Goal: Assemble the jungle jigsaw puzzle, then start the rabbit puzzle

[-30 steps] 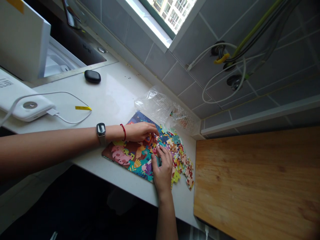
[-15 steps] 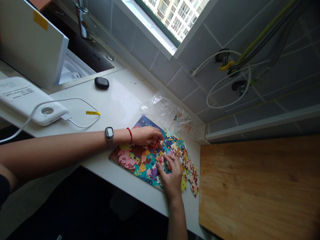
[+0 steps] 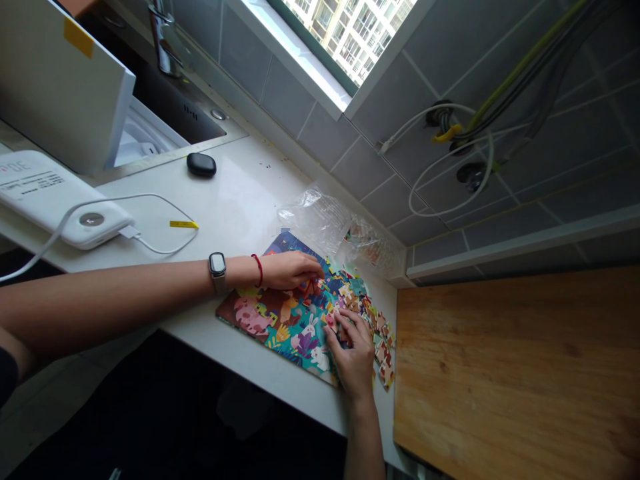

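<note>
A colourful jigsaw puzzle (image 3: 287, 337) with printed animals and plants lies on the counter, angled toward its front edge. My left hand (image 3: 293, 270), with a watch and a red string bracelet on its arm, rests over the upper part. Its fingers are bent and close together, their tips down at the pieces; what they hold, if anything, is hidden. Over the right part, my right hand (image 3: 355, 350) pinches a small pinkish puzzle piece (image 3: 331, 321) between thumb and fingers. Loose puzzle pieces (image 3: 384, 363) lie heaped along the puzzle's right side, partly behind this hand.
Behind the puzzle lies a crumpled clear plastic bag (image 3: 320, 210). A wooden board (image 3: 515, 367) borders the right side. To the left are a black case (image 3: 201, 165), a white power bank (image 3: 65, 200) with a cable, and a sink (image 3: 175, 113) with a white box.
My right hand has moved right with the pinkish piece, uncovering a printed rabbit and more of the puzzle's lower part. My left hand has stayed almost still.
</note>
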`<state>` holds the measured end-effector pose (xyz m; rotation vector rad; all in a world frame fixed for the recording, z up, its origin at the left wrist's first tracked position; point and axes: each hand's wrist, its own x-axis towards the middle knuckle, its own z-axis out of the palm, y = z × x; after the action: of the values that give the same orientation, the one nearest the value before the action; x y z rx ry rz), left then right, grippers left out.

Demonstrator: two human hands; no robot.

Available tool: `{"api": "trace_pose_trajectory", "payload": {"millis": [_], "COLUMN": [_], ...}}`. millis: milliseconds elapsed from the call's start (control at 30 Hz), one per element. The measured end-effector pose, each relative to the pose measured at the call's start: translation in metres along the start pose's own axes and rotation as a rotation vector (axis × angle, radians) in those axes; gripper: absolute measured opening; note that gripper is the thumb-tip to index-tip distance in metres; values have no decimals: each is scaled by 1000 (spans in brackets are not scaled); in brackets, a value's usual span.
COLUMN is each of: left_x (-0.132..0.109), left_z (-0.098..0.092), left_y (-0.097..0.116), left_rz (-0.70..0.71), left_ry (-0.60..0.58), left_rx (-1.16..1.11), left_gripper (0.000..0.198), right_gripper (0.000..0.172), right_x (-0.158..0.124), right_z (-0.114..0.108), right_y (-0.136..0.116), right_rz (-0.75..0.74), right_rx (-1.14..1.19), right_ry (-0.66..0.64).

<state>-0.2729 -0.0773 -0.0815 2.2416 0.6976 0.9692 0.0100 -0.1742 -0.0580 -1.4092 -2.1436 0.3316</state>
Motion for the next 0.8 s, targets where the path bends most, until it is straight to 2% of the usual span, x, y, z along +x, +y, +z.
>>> {"api": "trace_pose_trajectory", "payload": {"millis": [167,300,533,633,800], "left_x": [-1,-1,-1,-1,-1], "left_z": [0,-1,0,0,0], "left_y": [-1,0,0,0,2], "left_rz": [-28,-22,-9,-17,2], "left_ry": [0,6,3,-1,8], "left_rx": [21,58,68,67,74], "left_gripper": [29,27,27,27,27], "right_gripper": [28,26,27,23,19], "right_x": [19,22,17,17,14], "right_z": [16,29,30,27,22], "right_y": [-4,-2,-7,-7,-7], "right_rz": [-71,-106,-91,-67,20], "right_rx": [43,27,37,92,203], "right_ry": [-42,-27,-16,89,360]}}
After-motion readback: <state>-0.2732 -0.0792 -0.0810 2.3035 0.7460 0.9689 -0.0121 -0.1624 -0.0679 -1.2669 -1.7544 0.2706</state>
